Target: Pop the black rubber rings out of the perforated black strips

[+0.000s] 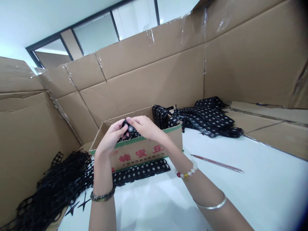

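Note:
Above an open cardboard box [141, 157], my left hand [111, 135] and my right hand [145, 126] meet with their fingertips pinched on a small black piece with round grey dots [130, 128]. Its exact kind cannot be made out, and fingers cover part of it. Inside the box, below the fingers, lie more black dotted pieces, partly hidden by my hands. A flat black strip with grey dots [141, 171] rests on the white table along the box's front.
Black sheets with grey dots [207, 117] are piled right of the box. A heap of black netting with punched-out holes [64, 179] lies to the left. A slim reddish pen [218, 163] is on the white table [264, 186]. Tall cardboard walls [149, 77] surround the area.

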`<state>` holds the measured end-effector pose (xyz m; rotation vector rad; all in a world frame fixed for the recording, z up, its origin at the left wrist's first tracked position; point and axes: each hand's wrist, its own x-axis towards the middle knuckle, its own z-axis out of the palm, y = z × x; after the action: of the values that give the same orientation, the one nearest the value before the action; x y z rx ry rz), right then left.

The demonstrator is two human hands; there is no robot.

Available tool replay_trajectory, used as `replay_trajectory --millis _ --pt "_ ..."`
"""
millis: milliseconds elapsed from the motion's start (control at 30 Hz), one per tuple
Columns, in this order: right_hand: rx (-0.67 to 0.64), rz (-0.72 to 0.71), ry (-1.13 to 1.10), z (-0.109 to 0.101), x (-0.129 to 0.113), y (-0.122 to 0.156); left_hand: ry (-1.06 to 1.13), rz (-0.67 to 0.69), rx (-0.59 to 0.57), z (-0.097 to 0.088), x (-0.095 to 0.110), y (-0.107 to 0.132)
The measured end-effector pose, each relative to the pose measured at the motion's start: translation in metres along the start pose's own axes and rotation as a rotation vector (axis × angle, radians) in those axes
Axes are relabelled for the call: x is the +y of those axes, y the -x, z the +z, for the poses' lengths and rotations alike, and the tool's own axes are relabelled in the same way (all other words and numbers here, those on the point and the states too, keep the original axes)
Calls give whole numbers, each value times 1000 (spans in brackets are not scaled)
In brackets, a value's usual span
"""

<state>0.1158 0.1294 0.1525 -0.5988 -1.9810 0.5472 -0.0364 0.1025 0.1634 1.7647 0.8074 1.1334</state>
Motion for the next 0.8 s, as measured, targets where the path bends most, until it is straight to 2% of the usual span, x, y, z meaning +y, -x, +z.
replay_trajectory --millis 67,133,233,300,433,500,633,700,800 --pt "-29 4 -367 5 5 -4 115 67 13 4 2 0" --pt "-60 45 -624 8 6 -8 199 106 -9 8 3 1" --pt "-109 86 -749 6 4 -10 221 96 -33 9 5 2" --pt "21 111 -761 1 4 -9 210 93 -17 8 5 2" --pt "522 207 -617 -4 18 -10 63 78 29 12 3 -2" --pt "645 239 -428 -2 28 -11 15 72 64 16 2 -5" --pt "667 230 -213 6 35 -10 147 4 123 20 -1 -7" --pt "600 188 -116 7 31 -8 194 -22 131 18 -3 -7" --pt "510 126 68 5 24 -5 120 -38 101 13 -6 -7"
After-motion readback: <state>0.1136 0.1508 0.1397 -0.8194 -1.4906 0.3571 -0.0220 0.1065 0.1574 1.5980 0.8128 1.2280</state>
